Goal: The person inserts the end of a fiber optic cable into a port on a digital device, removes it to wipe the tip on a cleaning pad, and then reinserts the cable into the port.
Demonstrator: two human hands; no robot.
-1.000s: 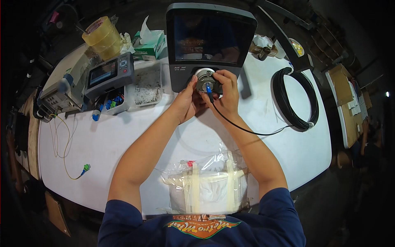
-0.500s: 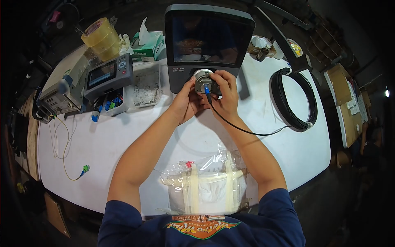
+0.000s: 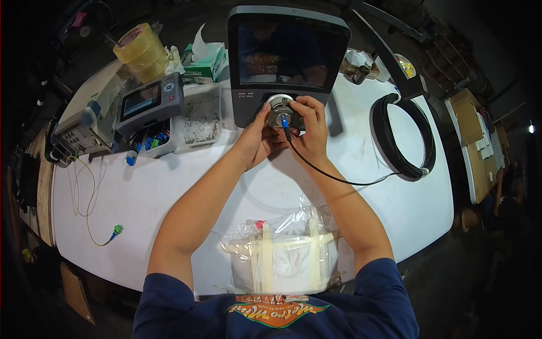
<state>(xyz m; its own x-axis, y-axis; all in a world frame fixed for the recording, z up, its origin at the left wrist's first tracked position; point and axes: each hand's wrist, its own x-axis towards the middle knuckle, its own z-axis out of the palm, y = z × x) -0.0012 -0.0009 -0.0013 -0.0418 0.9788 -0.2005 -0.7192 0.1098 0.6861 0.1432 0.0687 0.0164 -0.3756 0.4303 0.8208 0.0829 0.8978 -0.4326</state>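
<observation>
A dark device with a large screen point(image 3: 282, 53) stands tilted back at the far side of the table. On its lower front is a round metal fixture point(image 3: 278, 107). A blue fibre-optic connector point(image 3: 284, 121) sits at the fixture's face, and a black cable point(image 3: 333, 179) runs from it to the right. My left hand point(image 3: 255, 140) is closed about the fixture's left side, thumb raised along its edge. On the other side my right hand point(image 3: 310, 125) has bent fingers on the fixture's upper right. The fingers beneath are partly hidden.
A coil of black cable point(image 3: 377, 135) lies right. Plastic-wrapped white material point(image 3: 291, 263) is near my body. On the left are a handheld tester point(image 3: 149, 101), a bin of scraps point(image 3: 202, 116), a grey instrument point(image 3: 84, 127), tape rolls point(image 3: 138, 53), a tissue box point(image 3: 212, 65) and a yellow fibre lead point(image 3: 90, 212).
</observation>
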